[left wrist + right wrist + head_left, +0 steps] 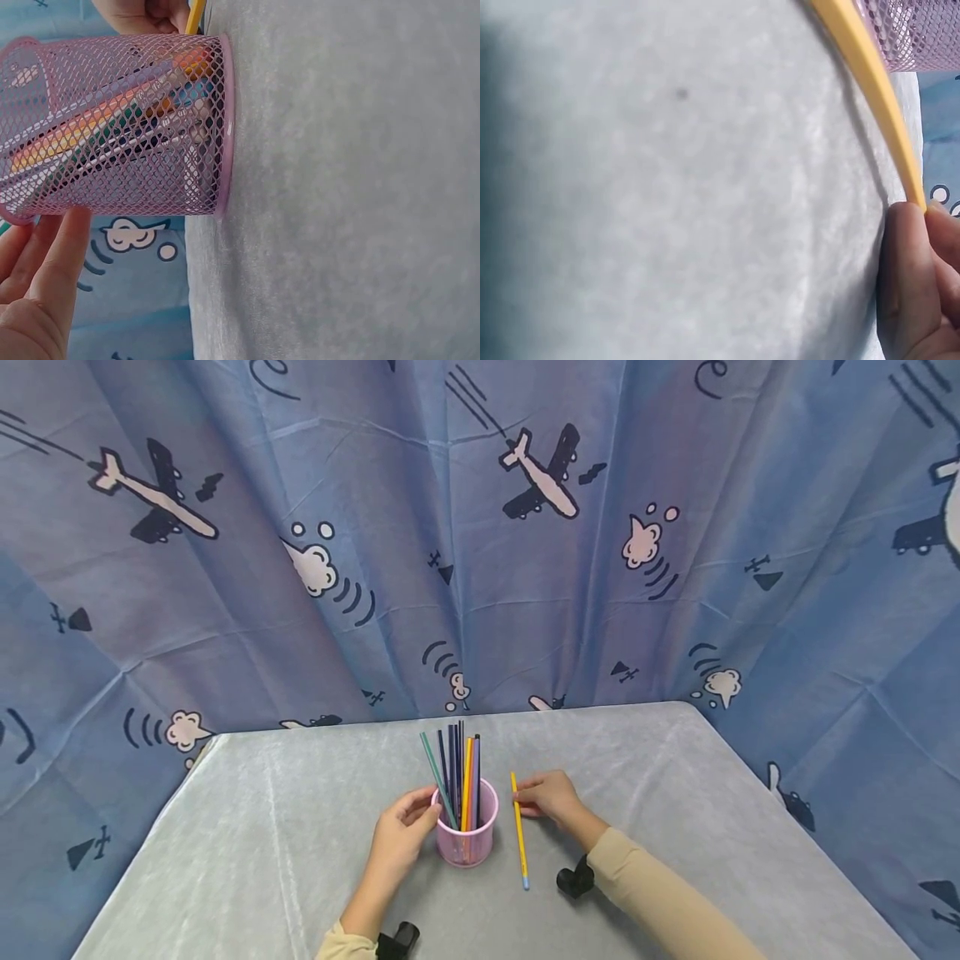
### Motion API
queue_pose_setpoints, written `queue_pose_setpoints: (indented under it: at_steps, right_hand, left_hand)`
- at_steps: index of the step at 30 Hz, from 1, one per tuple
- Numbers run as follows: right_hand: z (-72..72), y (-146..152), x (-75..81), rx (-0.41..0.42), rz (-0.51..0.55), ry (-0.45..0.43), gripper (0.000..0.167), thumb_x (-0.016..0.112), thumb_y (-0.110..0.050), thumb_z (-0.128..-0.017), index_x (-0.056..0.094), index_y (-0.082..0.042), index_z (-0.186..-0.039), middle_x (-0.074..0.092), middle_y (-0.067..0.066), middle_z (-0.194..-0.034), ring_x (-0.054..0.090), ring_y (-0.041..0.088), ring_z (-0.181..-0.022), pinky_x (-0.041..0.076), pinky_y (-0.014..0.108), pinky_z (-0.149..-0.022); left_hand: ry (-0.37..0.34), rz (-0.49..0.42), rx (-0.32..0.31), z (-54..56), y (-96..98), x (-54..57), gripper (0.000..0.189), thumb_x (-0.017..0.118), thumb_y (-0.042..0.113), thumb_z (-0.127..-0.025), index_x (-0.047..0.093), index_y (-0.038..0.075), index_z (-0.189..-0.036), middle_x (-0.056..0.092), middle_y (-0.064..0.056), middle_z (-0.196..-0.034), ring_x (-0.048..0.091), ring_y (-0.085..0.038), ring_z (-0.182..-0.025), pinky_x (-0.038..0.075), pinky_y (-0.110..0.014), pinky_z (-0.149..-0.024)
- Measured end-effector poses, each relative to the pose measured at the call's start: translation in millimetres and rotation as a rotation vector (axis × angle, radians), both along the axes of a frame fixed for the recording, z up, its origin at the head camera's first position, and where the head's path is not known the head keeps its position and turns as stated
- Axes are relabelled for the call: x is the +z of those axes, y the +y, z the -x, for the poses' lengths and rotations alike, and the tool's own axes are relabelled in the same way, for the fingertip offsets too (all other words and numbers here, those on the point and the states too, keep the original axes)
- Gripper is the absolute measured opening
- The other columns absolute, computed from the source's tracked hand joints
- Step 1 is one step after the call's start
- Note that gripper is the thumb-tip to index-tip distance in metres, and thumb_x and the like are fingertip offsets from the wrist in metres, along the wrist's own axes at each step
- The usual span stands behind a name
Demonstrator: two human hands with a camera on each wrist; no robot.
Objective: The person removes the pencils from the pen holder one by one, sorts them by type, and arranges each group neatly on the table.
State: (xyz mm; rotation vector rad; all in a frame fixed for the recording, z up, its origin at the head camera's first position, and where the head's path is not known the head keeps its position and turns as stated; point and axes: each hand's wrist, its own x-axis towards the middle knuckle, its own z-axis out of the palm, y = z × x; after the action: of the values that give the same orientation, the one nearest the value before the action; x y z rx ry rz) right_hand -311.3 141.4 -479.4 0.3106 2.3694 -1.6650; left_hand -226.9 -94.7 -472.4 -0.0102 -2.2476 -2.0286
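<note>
A pink mesh pen cup (465, 847) stands upright on the table, holding several pencils (459, 777) in dark, teal, orange and purple colours. At its left side, my left hand (401, 831) touches the wall near the rim with thumb and fingertips; in the left wrist view its fingers (56, 262) look fairly straight and do not wrap round the cup. Right of the cup, my right hand (551, 795) pinches a yellow pencil (520, 835) near its far end. The pencil's blue end points toward me. In the right wrist view, thumb and finger (911, 277) meet on the pencil (874, 82).
A pale grey cloth covers the table (300, 827). Behind it hangs a blue curtain (480, 568) printed with airplanes and clouds. Black wrist devices sit by each sleeve, one at the right cuff (576, 878) and one at the left (397, 941).
</note>
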Motion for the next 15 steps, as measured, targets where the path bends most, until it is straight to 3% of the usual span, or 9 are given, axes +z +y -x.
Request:
queue_pose_setpoints:
  at_steps: [15]
  right_hand:
    - [3.5,-5.6,-1.5,0.013,-0.137,0.055,0.017,0.075,0.002,-0.083,0.073,0.010,-0.098,0.071,0.010,-0.075,0.061,0.006,-0.056,0.061,0.022,-0.055]
  left_hand:
    - [0.019,0.003,-0.001,-0.4,1.2,0.9,0.037,0.066,0.013,-0.095,0.063,-0.005,-0.127,0.066,-0.022,-0.127,0.065,-0.028,-0.114,0.052,-0.010,-0.088]
